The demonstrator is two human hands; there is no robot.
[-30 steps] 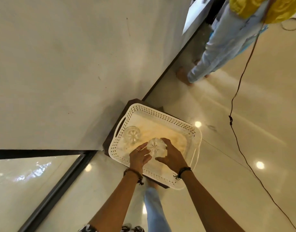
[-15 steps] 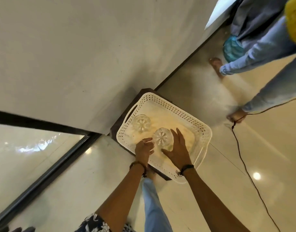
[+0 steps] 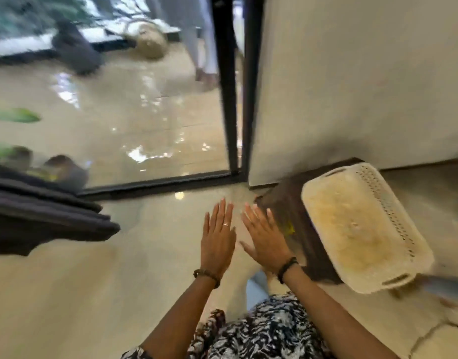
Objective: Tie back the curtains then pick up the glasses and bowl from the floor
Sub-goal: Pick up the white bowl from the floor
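Observation:
A white perforated tray (image 3: 393,195) lies on a low dark wooden stool (image 3: 297,216) against the wall at the right; blur hides whatever glasses stand in it. My left hand (image 3: 217,239) and my right hand (image 3: 266,239) hover flat and side by side over the shiny floor, left of the stool, fingers spread, holding nothing. A dark grey curtain (image 3: 41,216) hangs in folds at the left edge. No bowl shows.
A black-framed glass door (image 3: 227,99) stands ahead, with the cream wall (image 3: 365,73) to its right. Reflections of a person's legs (image 3: 204,47) show in the glass. My patterned clothing (image 3: 261,330) fills the bottom. The floor tile at bottom right is cracked (image 3: 430,332).
My hands let go of the glass in the tray and drew back to the left, open. The view swung round to the glass door and curtain; the tray is at the right.

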